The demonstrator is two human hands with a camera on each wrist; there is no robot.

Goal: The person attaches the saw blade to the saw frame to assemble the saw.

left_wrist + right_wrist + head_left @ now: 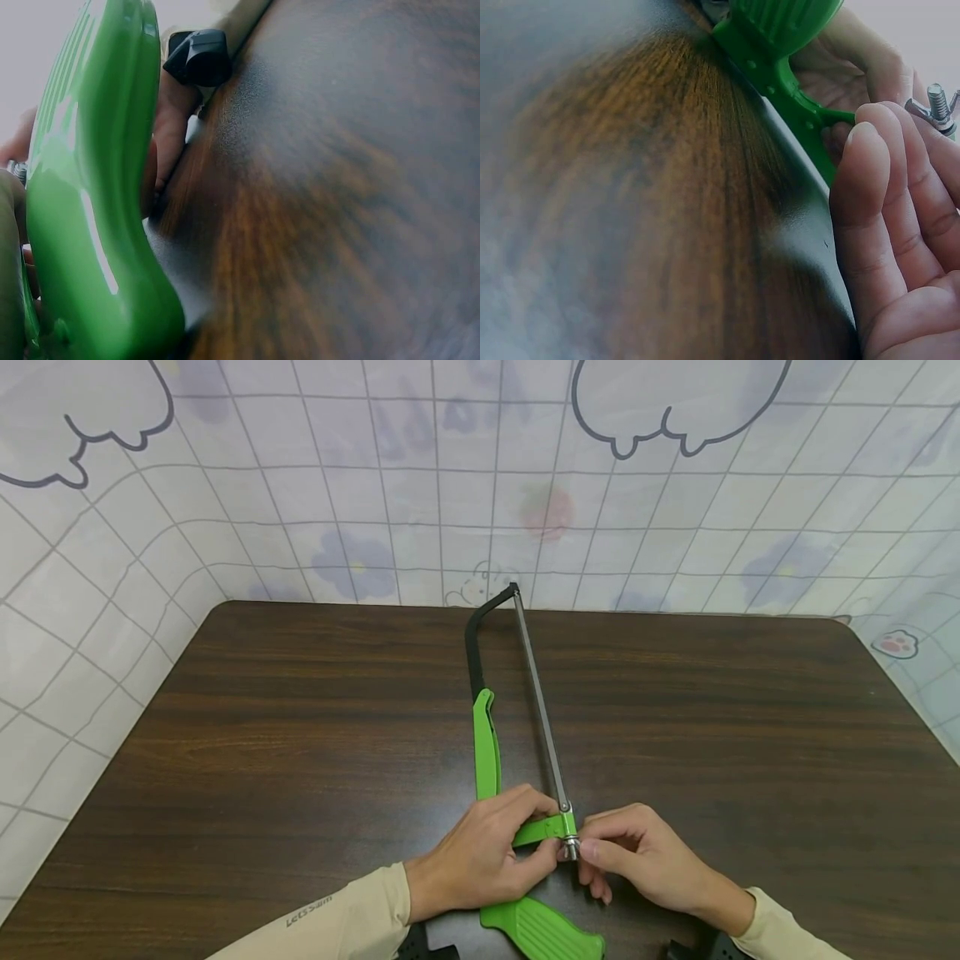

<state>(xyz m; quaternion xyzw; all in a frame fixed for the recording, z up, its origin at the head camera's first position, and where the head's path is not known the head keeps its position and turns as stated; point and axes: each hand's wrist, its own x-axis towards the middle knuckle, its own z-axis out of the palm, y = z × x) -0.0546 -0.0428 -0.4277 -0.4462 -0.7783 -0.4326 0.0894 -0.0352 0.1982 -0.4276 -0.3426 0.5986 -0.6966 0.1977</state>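
Note:
A hacksaw with a green handle, a black front bow and a silver blade lies lengthwise on the dark table, its far tip at the back edge. My left hand grips the green frame near its lower crosspiece, thumb and fingers around it. At the blade's near end sits a metal wing nut, its threaded bolt showing in the right wrist view. My right hand pinches at the wing nut with thumb and index finger. In the left wrist view, the green handle hides much of both hands.
The dark wood-grain table runs back to a wall covering printed with a grid and flowers. A black wrist camera sits on my right wrist, close over the table.

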